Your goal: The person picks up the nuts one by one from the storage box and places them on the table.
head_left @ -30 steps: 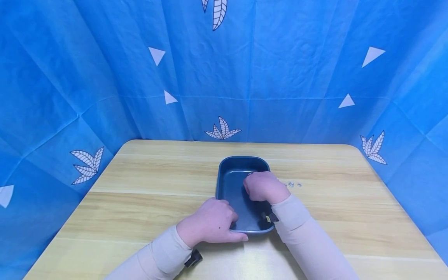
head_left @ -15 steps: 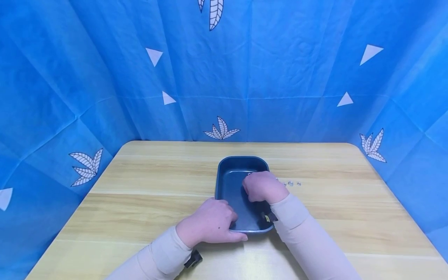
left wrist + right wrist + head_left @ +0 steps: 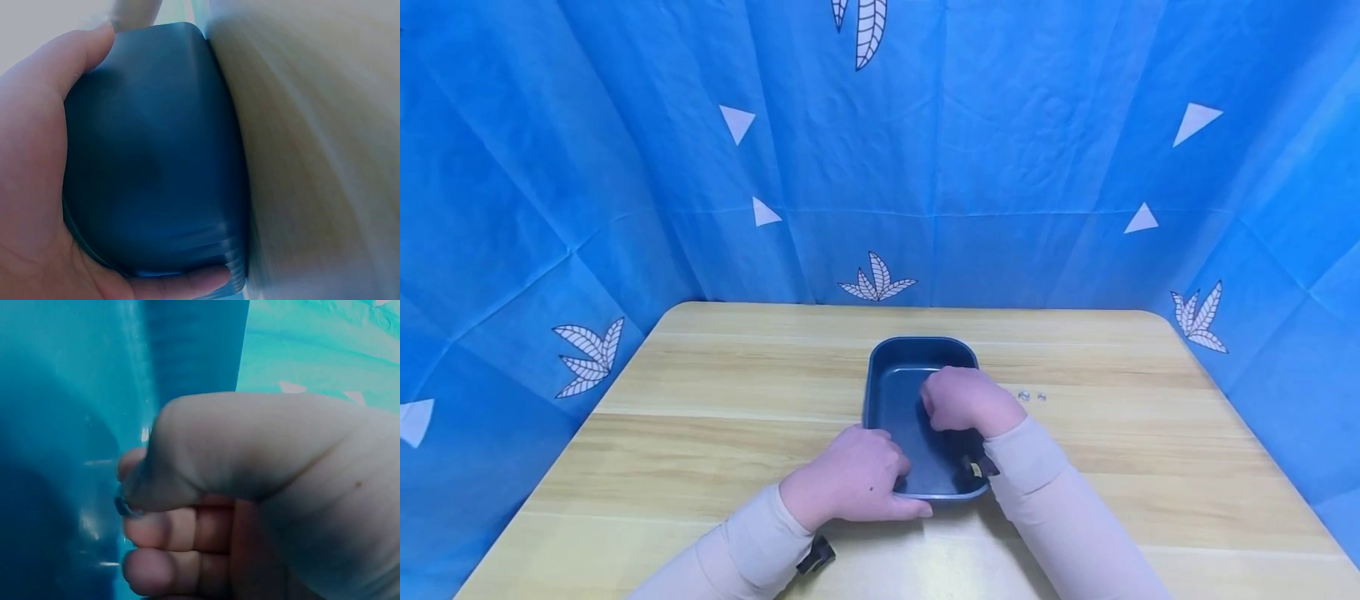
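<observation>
A dark blue rectangular tray point(image 3: 898, 400) stands on the table. My left hand point(image 3: 853, 475) grips its near left corner, thumb along the near wall and fingers over the left side. In the left wrist view the palm and curled fingers wrap the tray's wall point(image 3: 150, 150). My right hand point(image 3: 966, 400) reaches inside from the right, knuckles up. Thumb and fingers of the right hand point(image 3: 206, 469) pinch a small shiny piece point(image 3: 128, 509) low over the tray floor; its kind is hard to make out.
Two small shiny round pieces point(image 3: 1024, 397) lie on the wooden table point(image 3: 737, 392) just right of the tray. Behind the table hangs a blue patterned cloth point(image 3: 1000, 167), which also runs along both sides.
Small shiny pieces seen earlier past the right hand, one inside the tray and others at its right side, no longer show. Both hands stay nearly where they were.
</observation>
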`<move>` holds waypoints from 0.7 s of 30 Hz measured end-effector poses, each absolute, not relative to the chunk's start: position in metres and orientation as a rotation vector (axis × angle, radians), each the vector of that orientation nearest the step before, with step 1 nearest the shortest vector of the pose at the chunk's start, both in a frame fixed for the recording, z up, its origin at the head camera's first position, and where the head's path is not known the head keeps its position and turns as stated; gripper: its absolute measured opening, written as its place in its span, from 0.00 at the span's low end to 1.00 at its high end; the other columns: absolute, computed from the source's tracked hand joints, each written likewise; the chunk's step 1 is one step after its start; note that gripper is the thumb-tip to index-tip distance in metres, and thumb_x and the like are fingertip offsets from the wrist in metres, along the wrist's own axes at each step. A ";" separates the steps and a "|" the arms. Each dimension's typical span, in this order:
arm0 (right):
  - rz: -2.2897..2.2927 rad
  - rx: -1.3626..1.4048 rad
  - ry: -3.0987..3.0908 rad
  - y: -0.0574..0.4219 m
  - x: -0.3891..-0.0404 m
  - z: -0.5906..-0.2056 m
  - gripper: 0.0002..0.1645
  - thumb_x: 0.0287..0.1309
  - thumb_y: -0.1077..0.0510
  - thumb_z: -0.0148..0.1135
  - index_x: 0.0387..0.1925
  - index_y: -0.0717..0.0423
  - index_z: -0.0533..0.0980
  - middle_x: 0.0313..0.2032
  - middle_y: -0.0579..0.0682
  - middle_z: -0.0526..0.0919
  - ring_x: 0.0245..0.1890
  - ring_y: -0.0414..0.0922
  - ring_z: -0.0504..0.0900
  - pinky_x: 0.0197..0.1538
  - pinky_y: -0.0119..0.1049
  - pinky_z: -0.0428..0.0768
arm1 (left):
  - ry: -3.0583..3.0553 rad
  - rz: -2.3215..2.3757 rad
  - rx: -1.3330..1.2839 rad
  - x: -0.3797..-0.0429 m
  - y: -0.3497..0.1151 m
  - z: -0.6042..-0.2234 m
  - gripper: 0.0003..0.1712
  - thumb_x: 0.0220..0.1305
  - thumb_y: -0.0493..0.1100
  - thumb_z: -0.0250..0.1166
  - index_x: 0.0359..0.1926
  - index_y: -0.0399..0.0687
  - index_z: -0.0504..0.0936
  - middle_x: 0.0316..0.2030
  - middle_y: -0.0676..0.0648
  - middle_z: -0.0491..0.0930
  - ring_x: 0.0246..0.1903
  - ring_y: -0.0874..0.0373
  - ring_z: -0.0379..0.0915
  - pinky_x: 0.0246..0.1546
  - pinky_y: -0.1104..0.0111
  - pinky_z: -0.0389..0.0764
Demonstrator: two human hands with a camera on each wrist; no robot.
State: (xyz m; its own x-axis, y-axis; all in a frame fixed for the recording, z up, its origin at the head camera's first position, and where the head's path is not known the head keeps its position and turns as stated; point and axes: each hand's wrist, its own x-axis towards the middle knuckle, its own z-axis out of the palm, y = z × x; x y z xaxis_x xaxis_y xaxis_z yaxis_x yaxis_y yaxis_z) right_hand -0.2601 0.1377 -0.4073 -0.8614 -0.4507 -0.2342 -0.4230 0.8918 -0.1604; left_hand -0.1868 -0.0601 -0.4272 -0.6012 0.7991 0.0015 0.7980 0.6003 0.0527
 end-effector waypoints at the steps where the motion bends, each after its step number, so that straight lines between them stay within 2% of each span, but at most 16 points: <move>1: -0.163 -0.653 2.792 0.138 -0.260 -0.406 0.13 0.54 0.61 0.66 0.18 0.45 0.75 0.17 0.42 0.75 0.21 0.43 0.75 0.28 0.38 0.72 | 2.788 0.076 1.394 -0.187 -0.060 -0.427 0.34 0.61 0.80 0.53 0.16 0.61 0.71 0.15 0.62 0.64 0.22 0.64 0.62 0.23 0.68 0.63; 9: -0.179 -0.677 2.810 0.138 -0.258 -0.396 0.13 0.57 0.60 0.65 0.20 0.44 0.75 0.19 0.41 0.76 0.22 0.42 0.75 0.30 0.38 0.73 | 2.792 0.107 1.388 -0.186 -0.059 -0.426 0.33 0.60 0.79 0.55 0.15 0.61 0.70 0.14 0.62 0.63 0.22 0.64 0.62 0.22 0.68 0.63; 21: -0.285 -0.728 2.818 0.140 -0.250 -0.379 0.12 0.55 0.62 0.62 0.21 0.45 0.74 0.19 0.41 0.74 0.22 0.41 0.74 0.32 0.37 0.73 | 2.789 0.098 1.375 -0.186 -0.060 -0.426 0.34 0.60 0.79 0.55 0.14 0.60 0.68 0.13 0.61 0.62 0.21 0.64 0.61 0.21 0.69 0.63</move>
State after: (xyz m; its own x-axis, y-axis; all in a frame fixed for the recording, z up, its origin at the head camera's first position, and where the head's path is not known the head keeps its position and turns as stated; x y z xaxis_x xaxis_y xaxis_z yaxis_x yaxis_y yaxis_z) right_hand -0.2498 0.1398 -0.3794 -0.8539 -0.4951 -0.1600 -0.4531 0.8588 -0.2392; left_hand -0.1863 -0.0596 -0.4258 -0.6090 0.7932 0.0002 0.7912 0.6075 0.0704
